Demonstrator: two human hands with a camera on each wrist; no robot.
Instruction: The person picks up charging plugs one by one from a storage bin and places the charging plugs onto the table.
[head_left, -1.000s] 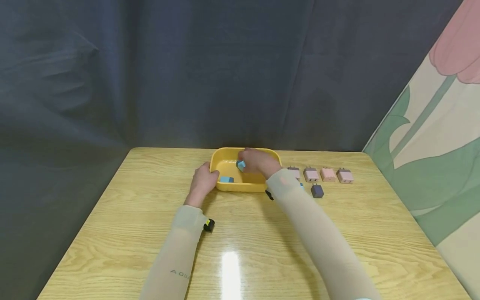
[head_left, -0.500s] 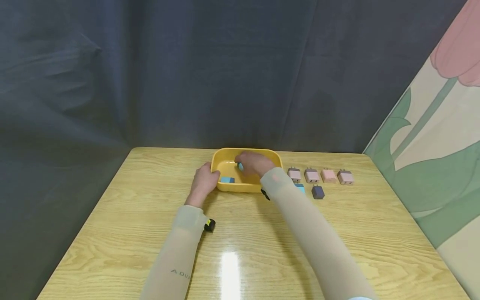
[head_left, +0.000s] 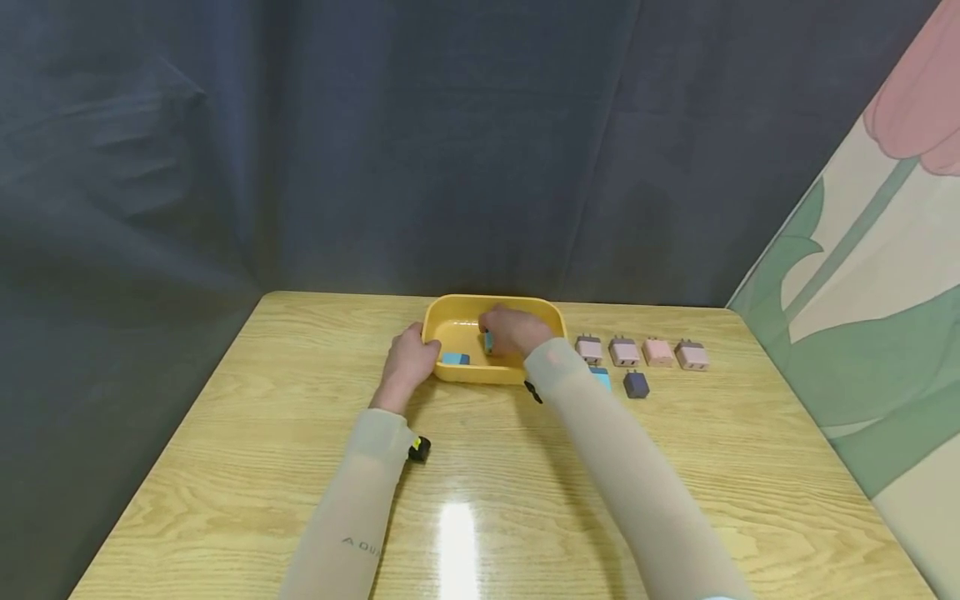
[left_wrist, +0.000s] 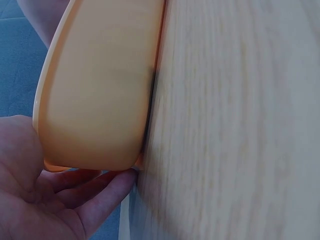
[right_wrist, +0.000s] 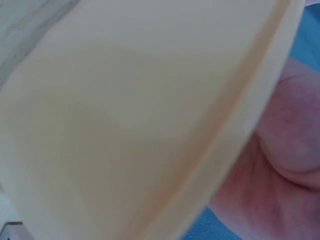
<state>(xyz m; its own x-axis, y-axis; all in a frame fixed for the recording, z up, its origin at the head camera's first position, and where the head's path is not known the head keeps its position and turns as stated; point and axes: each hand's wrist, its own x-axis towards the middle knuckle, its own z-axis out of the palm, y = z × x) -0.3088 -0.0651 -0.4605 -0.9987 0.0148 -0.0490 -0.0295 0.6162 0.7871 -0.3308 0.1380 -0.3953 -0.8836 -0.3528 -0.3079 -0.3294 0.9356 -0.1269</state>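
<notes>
My left hand point(head_left: 408, 360) grips the left end of a yellow plastic bin point(head_left: 480, 375), thumb at the rim and fingers along the outside wall, as the left wrist view shows. Inside the bin, my right hand point(head_left: 513, 332) pinches a small light-blue and dark wall charger point(head_left: 489, 342), most of it hidden by the fingers. Another blue charger point(head_left: 454, 359) lies at the bin's front left corner. In the right wrist view, the bin's wall point(right_wrist: 115, 120) covers the fingertips and the charger.
Right of the bin stands a row of pale pink and grey wall chargers point(head_left: 624, 351), prongs facing the back. In front of them lie a dark charger point(head_left: 636, 384) and a blue one point(head_left: 601, 377), partly behind my right sleeve. A dark curtain point(head_left: 450, 150) hangs behind the table.
The right hand dips lower into the bin with the blue charger, shifting slightly left and then back right. My left hand keeps its grip on the bin.
</notes>
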